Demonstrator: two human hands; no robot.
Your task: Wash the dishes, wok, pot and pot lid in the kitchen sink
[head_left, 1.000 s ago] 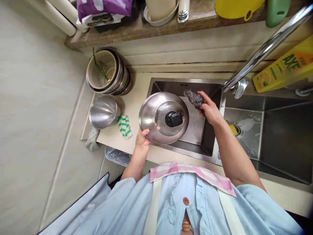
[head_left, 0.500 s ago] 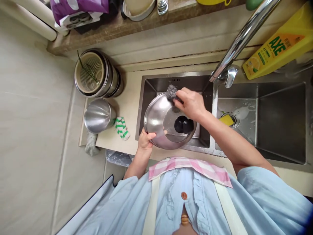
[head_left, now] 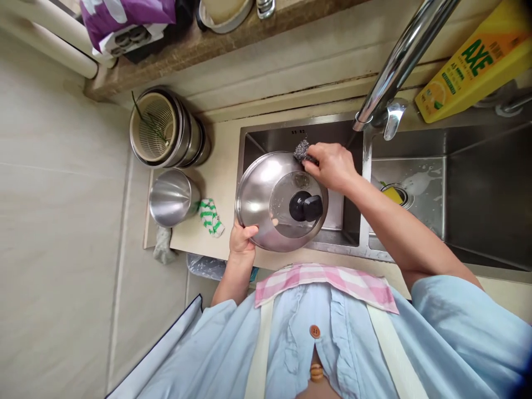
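Observation:
A steel pot lid (head_left: pixel 260 191) with a glass centre and a black knob (head_left: pixel 305 206) is tilted over the left sink basin (head_left: pixel 338 219). My left hand (head_left: pixel 242 241) grips its lower left rim, thumb on top and the other fingers hidden beneath. Pinched in my right hand (head_left: pixel 332 166) is a grey steel wool scrubber (head_left: pixel 301 151), at the lid's upper right rim. Part of the scrubber is covered by my fingers.
Left of the sink stand stacked pots with a colander (head_left: pixel 155 124), a steel container (head_left: pixel 170 198) and a green-striped cloth (head_left: pixel 211 217). A faucet (head_left: pixel 399 72) reaches over the divider; a yellow sponge (head_left: pixel 393 195) lies by the right basin's drain. A yellow detergent bottle (head_left: pixel 465 72) stands behind.
The scrubber and my right hand have moved right along the lid's upper rim. The lid has shifted slightly left, and its knob shows more clearly. My left hand keeps its grip.

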